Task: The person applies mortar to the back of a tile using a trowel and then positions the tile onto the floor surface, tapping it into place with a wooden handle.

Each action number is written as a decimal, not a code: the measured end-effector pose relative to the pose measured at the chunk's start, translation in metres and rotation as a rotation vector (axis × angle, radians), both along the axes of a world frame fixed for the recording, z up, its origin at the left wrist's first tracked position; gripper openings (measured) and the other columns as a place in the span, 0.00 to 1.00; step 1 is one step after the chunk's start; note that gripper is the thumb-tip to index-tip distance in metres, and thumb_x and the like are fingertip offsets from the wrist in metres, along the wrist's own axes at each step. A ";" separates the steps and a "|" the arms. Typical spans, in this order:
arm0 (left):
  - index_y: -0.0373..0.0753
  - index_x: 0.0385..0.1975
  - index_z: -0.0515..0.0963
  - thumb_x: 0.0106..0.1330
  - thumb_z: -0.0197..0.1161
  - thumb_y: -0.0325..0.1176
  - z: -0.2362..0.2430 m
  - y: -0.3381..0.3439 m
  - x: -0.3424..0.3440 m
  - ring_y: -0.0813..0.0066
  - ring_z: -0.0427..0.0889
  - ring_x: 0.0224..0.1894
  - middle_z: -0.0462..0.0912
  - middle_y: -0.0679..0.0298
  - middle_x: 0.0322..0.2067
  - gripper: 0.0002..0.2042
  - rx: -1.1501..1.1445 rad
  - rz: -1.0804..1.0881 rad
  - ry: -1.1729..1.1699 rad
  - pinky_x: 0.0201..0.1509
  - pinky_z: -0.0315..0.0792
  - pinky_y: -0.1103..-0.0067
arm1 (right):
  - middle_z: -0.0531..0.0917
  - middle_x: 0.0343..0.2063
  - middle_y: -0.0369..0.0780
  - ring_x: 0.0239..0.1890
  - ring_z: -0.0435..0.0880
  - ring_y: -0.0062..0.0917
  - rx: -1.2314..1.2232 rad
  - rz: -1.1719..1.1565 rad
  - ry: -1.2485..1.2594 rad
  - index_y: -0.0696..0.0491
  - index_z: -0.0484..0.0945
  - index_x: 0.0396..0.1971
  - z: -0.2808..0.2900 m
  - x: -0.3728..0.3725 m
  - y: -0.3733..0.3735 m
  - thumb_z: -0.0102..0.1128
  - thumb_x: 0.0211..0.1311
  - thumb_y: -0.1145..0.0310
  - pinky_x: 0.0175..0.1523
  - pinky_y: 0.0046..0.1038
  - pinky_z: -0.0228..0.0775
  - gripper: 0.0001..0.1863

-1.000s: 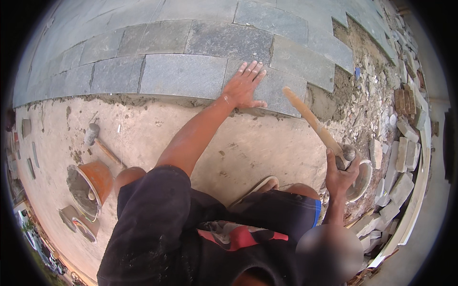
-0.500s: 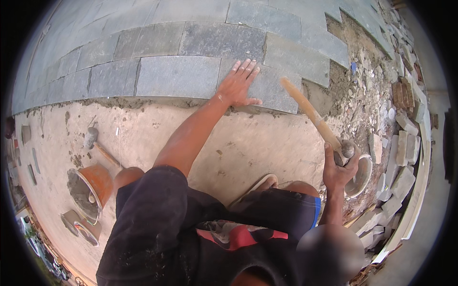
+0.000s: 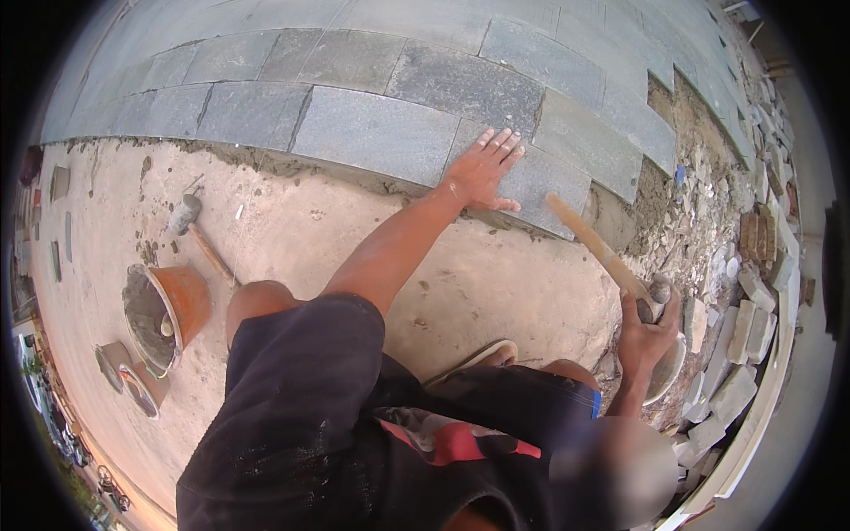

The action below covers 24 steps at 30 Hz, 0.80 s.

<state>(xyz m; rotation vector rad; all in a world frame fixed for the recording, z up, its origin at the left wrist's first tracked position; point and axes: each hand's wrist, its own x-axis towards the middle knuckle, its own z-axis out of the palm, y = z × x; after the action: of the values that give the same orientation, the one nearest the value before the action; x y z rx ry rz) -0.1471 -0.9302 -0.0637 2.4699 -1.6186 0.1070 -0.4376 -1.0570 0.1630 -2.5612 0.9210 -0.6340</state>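
Observation:
My left hand point(image 3: 485, 173) lies flat with its fingers spread on a grey stone paving slab point(image 3: 531, 181), near its left joint. A lighter slab point(image 3: 376, 133) lies left of it in the same front row. In my right hand point(image 3: 645, 332) is a hammer point(image 3: 598, 246), gripped at its head so that the wooden handle points away from me. The handle's free end shows over the right part of the slab under my left hand; whether it touches is hard to tell. Grey mortar point(image 3: 390, 184) shows beneath the front row's near edge.
To the left lie a mallet point(image 3: 186, 215), an orange bucket point(image 3: 190, 305) with mortar in it, and smaller containers point(image 3: 146, 389). On the right are rubble point(image 3: 699, 199) and a stack of stone offcuts point(image 3: 735, 394). A pale round container point(image 3: 668, 367) stands beyond my right wrist.
The whole view has turned and shifted, so the slabs appear more slanted. My left hand stays flat on the same slab. The hammer handle's end appears closer to the slab's near edge.

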 end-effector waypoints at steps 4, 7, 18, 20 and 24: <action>0.36 0.74 0.51 0.61 0.43 0.77 -0.002 0.003 0.001 0.57 0.44 0.78 0.49 0.52 0.75 0.53 -0.039 0.016 0.011 0.81 0.38 0.62 | 0.83 0.39 0.41 0.42 0.81 0.27 -0.044 0.084 -0.089 0.56 0.77 0.51 0.013 0.029 0.010 0.78 0.52 0.68 0.50 0.29 0.74 0.27; 0.36 0.74 0.50 0.61 0.45 0.76 0.001 0.002 0.002 0.58 0.43 0.78 0.48 0.53 0.76 0.53 0.003 0.010 0.043 0.81 0.38 0.62 | 0.84 0.40 0.42 0.42 0.82 0.27 0.052 0.188 -0.082 0.57 0.77 0.50 0.021 0.061 0.026 0.78 0.52 0.68 0.50 0.30 0.74 0.27; 0.32 0.74 0.49 0.61 0.52 0.71 0.007 0.004 0.001 0.58 0.41 0.79 0.47 0.52 0.76 0.53 -0.031 0.016 0.128 0.81 0.36 0.63 | 0.84 0.33 0.42 0.33 0.85 0.28 -0.065 0.584 -0.165 0.55 0.77 0.48 -0.002 0.133 0.051 0.77 0.52 0.70 0.39 0.27 0.77 0.24; 0.32 0.74 0.49 0.61 0.51 0.72 0.003 0.003 0.003 0.57 0.41 0.79 0.47 0.51 0.76 0.53 -0.058 0.013 0.155 0.81 0.36 0.63 | 0.84 0.34 0.42 0.33 0.85 0.29 -0.043 0.530 -0.153 0.55 0.78 0.47 -0.005 0.137 0.050 0.77 0.52 0.70 0.39 0.28 0.77 0.23; 0.31 0.74 0.50 0.62 0.49 0.73 0.005 0.003 0.002 0.55 0.41 0.79 0.47 0.50 0.76 0.53 0.014 0.018 0.189 0.81 0.38 0.63 | 0.83 0.34 0.43 0.34 0.85 0.30 -0.050 0.433 -0.180 0.56 0.78 0.46 -0.016 0.146 0.043 0.76 0.52 0.70 0.41 0.29 0.77 0.22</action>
<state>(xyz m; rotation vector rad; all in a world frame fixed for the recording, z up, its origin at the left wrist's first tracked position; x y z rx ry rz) -0.1448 -0.9274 -0.0591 2.4219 -1.5247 -0.1322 -0.2913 -1.0139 0.1470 -2.5738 0.2792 -0.7430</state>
